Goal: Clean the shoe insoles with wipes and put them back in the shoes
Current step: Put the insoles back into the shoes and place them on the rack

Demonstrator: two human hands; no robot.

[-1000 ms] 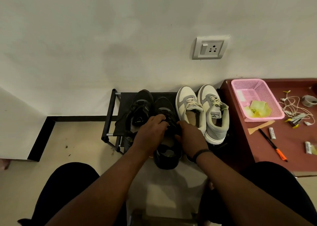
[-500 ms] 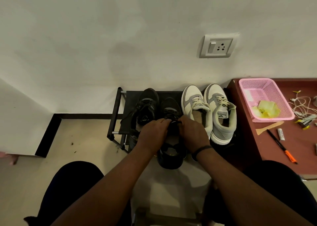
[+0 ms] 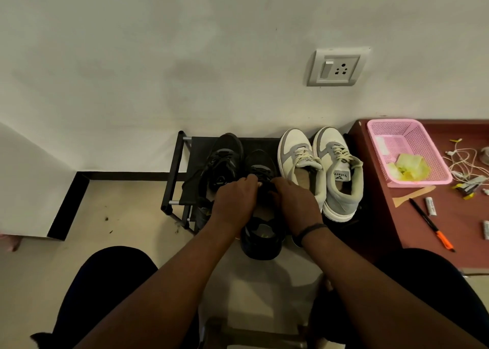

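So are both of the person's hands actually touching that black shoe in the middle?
Touching. The head view shows the left hand and the right hand both laid on the black shoe, fingers curled over its tongue and laces with no gap.

Both hands: left (image 3: 234, 201), right (image 3: 297, 203), fingers curled, close together.

a black shoe rack (image 3: 176, 172) carries two black shoes (image 3: 225, 160) and two grey-white sneakers (image 3: 320, 168).
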